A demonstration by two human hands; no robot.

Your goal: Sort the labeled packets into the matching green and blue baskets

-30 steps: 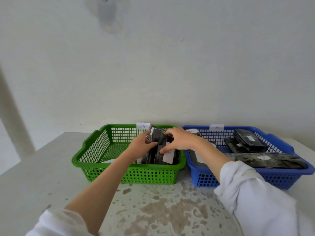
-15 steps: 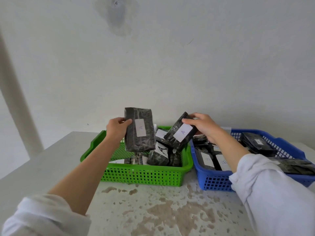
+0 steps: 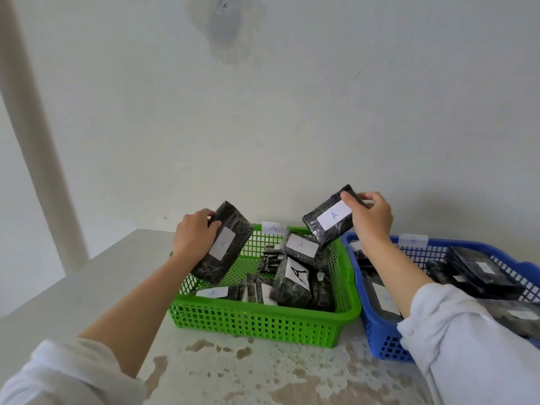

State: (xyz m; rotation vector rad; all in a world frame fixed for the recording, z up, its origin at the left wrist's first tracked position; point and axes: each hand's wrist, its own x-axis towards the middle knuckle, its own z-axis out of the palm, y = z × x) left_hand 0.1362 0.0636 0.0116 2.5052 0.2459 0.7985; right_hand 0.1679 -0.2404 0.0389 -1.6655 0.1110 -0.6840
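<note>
My left hand grips a dark packet with a white label marked A, tilted over the left part of the green basket. My right hand holds a second dark packet, also marked A, above the green basket's right rear corner. Several dark packets with A labels lie inside the green basket, which carries an A tag on its back rim. The blue basket to the right holds several dark packets; its rear tag is blurred.
Both baskets stand side by side on a pale table with brown stains near the front. A white wall rises right behind the baskets. A pale post stands at the left.
Both hands lifted a packet each out of the green basket a second ago. Since half a second ago the left packet has tilted and sunk toward the basket, and the right packet has risen slightly.
</note>
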